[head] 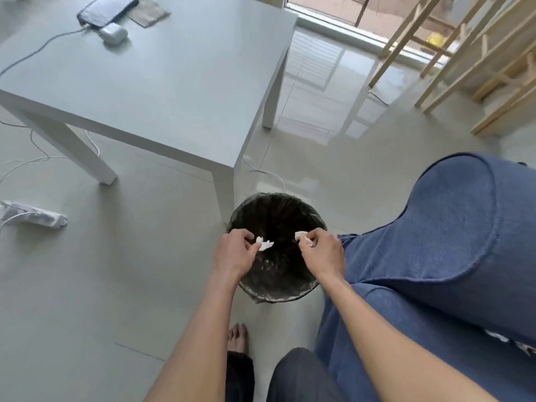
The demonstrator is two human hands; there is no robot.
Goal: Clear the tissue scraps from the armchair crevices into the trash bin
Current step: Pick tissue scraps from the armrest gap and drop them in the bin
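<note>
Both hands hang over the open mouth of the trash bin (275, 248), a round bin lined with a dark bag that stands on the tiled floor (116, 271). The left hand (233, 253) pinches a white tissue scrap (264, 244) between thumb and fingertips, above the left half of the bin. The right hand (323, 252) grips a second crumpled scrap (301, 236) in its fingertips, above the right half of the bin. The blue armchair (452, 242) stands just right of the bin, its rounded arm close to the rim. Behind the bin is a pale worktop (162, 82), one leg just beside the bin's far edge. A bare foot (238, 338) rests on the floor in front of the bin.
</note>
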